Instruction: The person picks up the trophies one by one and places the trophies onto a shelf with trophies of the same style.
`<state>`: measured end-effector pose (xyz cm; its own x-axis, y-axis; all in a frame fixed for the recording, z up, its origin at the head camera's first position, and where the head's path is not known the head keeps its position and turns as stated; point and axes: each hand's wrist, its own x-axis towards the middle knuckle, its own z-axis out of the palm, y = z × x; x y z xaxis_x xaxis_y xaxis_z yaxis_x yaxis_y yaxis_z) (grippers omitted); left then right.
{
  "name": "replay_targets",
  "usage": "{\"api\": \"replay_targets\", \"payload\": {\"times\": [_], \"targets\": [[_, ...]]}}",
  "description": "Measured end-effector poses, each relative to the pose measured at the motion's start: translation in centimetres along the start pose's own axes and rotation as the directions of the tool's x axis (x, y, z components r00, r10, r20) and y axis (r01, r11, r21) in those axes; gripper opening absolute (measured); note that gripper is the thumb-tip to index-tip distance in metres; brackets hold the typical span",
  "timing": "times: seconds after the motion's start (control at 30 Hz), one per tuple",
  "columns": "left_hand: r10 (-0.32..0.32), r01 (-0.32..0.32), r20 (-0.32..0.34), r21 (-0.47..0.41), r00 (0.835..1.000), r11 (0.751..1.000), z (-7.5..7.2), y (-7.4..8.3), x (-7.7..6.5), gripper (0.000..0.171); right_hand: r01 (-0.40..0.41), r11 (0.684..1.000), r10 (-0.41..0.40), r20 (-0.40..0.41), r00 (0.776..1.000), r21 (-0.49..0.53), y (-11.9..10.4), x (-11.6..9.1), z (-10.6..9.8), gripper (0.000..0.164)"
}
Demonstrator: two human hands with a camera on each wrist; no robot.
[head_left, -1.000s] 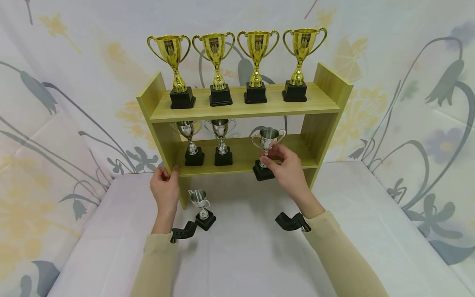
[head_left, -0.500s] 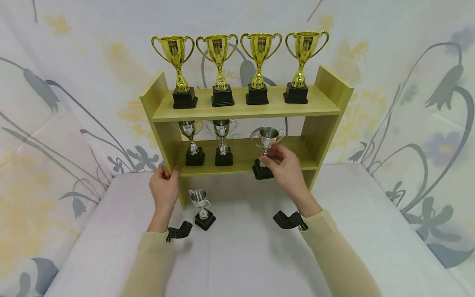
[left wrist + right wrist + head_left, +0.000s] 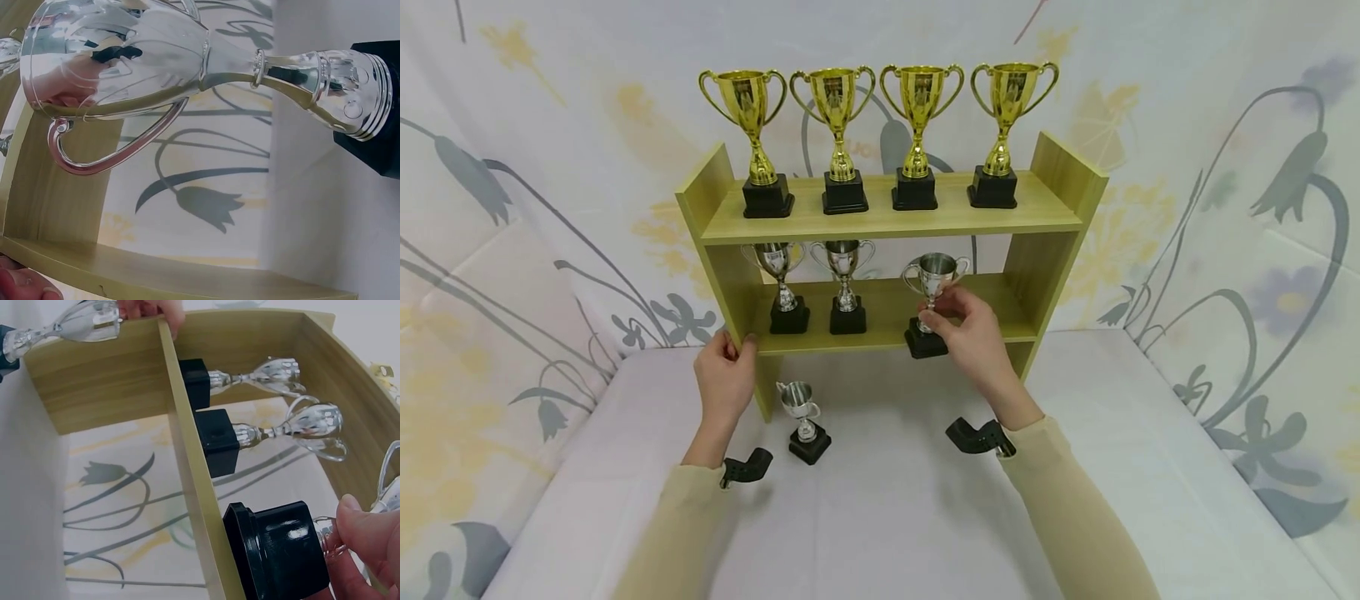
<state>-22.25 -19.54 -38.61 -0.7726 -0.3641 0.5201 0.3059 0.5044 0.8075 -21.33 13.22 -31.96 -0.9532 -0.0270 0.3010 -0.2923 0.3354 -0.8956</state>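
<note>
My right hand [image 3: 979,340] pinches the stem of a silver two-handled trophy cup [image 3: 937,275] at the front of the middle shelf, right of centre. In the right wrist view its black base [image 3: 290,550] is at the shelf's front edge; whether it touches the board I cannot tell. My left hand [image 3: 724,379] grips the left side panel of the wooden shelf rack [image 3: 895,222], thumb on the front edge. Two silver trophies, an outer one [image 3: 781,287] and an inner one [image 3: 844,287], stand on the middle shelf's left. Another silver trophy [image 3: 803,421] stands on the table beneath, near my left wrist.
Several gold trophies stand in a row on the top board, including the leftmost [image 3: 758,142] and rightmost [image 3: 1000,133]. The rack's right side panel [image 3: 1052,275] rises beside my right hand. A white cloth covers the table [image 3: 880,517], and a flower-printed cloth [image 3: 1180,208] hangs behind.
My right hand has brought the held trophy slightly up and back toward the middle shelf. My left forearm has swung a little left while that hand stays on the side panel.
</note>
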Motion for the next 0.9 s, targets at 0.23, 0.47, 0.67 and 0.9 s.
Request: {"api": "replay_targets", "payload": {"times": [0.23, 0.47, 0.67, 0.9], "targets": [[0.008, -0.009, -0.029, -0.017, 1.000, 1.000, 0.5, 0.0, -0.2, 0.032, 0.005, 1.000, -0.005, -0.008, 1.000, 0.002, 0.3, 0.5, 0.0, 0.024], [-0.025, 0.022, -0.073, -0.046, 0.997, 0.999, 0.4, 0.1, -0.5, 0.022, 0.012, 1.000, -0.012, -0.002, 1.000, 0.006, 0.1, 1.0, 0.3, 0.023], [-0.024, 0.024, -0.007, -0.015, 1.000, 1.000, 0.1, -0.1, -0.2, 0.018, 0.014, 1.000, -0.014, 0.000, 1.000, 0.011, 0.3, 1.3, 0.4, 0.024], [-0.011, 0.004, 0.096, 0.074, 0.995, 0.997, -0.4, -0.2, 0.6, 0.016, 0.033, 0.999, -0.033, -0.018, 0.999, 0.012, 0.6, 1.6, 0.5, 0.024]]}}
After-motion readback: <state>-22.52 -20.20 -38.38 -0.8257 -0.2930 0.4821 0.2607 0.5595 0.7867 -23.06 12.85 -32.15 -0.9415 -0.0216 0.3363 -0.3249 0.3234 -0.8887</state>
